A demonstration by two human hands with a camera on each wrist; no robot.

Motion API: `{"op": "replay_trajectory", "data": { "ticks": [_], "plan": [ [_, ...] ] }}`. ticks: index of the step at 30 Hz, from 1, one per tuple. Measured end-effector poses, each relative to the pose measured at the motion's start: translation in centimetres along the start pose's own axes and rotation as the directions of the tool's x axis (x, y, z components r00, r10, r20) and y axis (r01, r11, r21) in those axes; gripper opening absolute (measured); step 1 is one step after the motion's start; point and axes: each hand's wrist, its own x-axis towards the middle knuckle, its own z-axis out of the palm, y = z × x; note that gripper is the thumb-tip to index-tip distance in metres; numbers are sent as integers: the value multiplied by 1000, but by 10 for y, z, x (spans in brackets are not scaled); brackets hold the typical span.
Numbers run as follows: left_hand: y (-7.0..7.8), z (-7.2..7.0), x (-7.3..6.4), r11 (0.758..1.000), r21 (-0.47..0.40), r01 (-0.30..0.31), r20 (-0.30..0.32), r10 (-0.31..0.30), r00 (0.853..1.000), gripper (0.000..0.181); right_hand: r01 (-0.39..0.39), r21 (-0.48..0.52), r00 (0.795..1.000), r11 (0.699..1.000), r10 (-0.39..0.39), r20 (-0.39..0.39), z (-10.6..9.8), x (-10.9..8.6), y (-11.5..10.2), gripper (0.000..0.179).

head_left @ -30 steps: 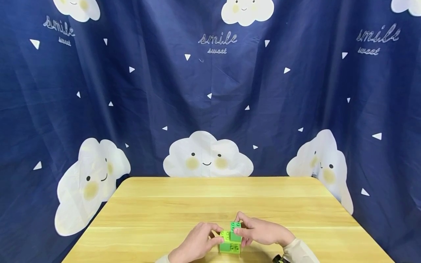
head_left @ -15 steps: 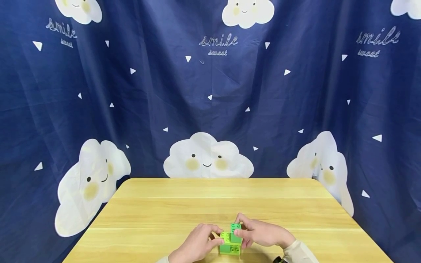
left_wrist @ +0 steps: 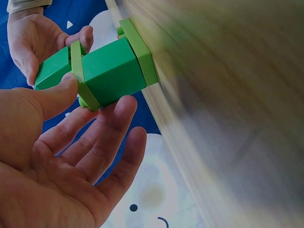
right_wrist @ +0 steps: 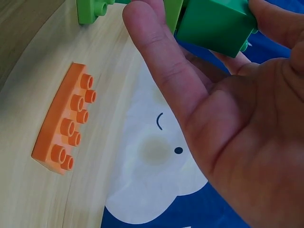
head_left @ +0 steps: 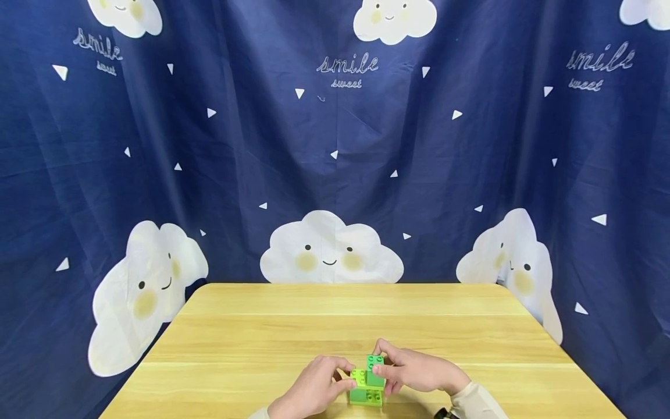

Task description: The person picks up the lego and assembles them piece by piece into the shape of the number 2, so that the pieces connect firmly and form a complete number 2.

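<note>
Between the two hands stands a small stack of toy building bricks on the wooden table [head_left: 262, 337]. From the bottom come a lime plate brick [left_wrist: 142, 52], a green brick [left_wrist: 114, 69], another lime plate brick [head_left: 359, 377] and an upper green brick [head_left: 374, 378] at its right end. My left hand [head_left: 314, 387] pinches the left end of the upper lime plate between thumb and fingers. My right hand [head_left: 419, 369] grips the upper green brick, thumb on the near side and index finger at the far top edge. In the right wrist view, fingers partly hide the stack.
An orange studded brick [right_wrist: 61, 121] lies on the table near the right hand, seen in the right wrist view. Behind the table hangs a dark blue curtain [head_left: 335, 180] with white clouds and triangles. A black band [head_left: 444, 414] shows at the right sleeve.
The head view tilts very slightly. Both hands keep their hold on the stack, and the bricks stay in the same arrangement.
</note>
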Motion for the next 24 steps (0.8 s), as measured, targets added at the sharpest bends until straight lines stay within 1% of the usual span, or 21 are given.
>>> {"op": "replay_trajectory", "data": {
  "ticks": [11,24],
  "plan": [
    [1,0,-1,1000,1,-7,-9,7,1000,24,4,9,1000,1000,-4,-2,1,0,-2,18],
    [1,0,-1,1000,-11,3,6,-3,1000,25,16,12,1000,1000,-16,8,0,1,0,18]
  ]
}}
